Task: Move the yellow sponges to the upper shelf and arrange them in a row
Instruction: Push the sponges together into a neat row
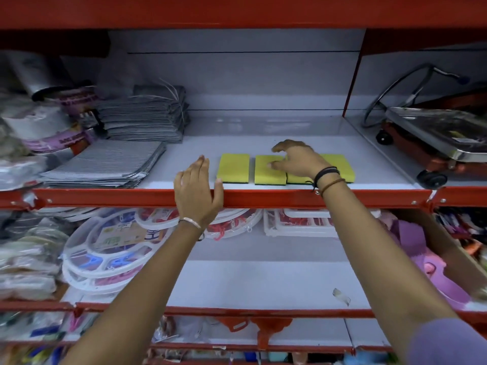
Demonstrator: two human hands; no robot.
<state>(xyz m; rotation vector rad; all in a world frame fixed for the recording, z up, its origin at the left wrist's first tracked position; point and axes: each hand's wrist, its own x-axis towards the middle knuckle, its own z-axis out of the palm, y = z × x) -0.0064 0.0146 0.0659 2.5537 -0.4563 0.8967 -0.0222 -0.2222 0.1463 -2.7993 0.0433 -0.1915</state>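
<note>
Three sponges [233, 167] in a row near the front of the upper shelf [382, 167], yellow faces up, green pads just visible at the front edges, long axes running front to back, row running left to right. Leftmost apart by a narrow gap; middle one [264, 169] and right one [340, 165] touching or nearly so, hard to tell under the wrist. Right hand [297, 160] directly over the join of those two, loosely curled, fingertips [275, 165] down on the middle sponge, gripping nothing that shows. Left hand [196, 191] open and empty, flat over the red shelf lip [276, 198], just left of the row. Probably a last nudge sideways to even the gaps; right hand nearer for that, already on the piece.
</note>
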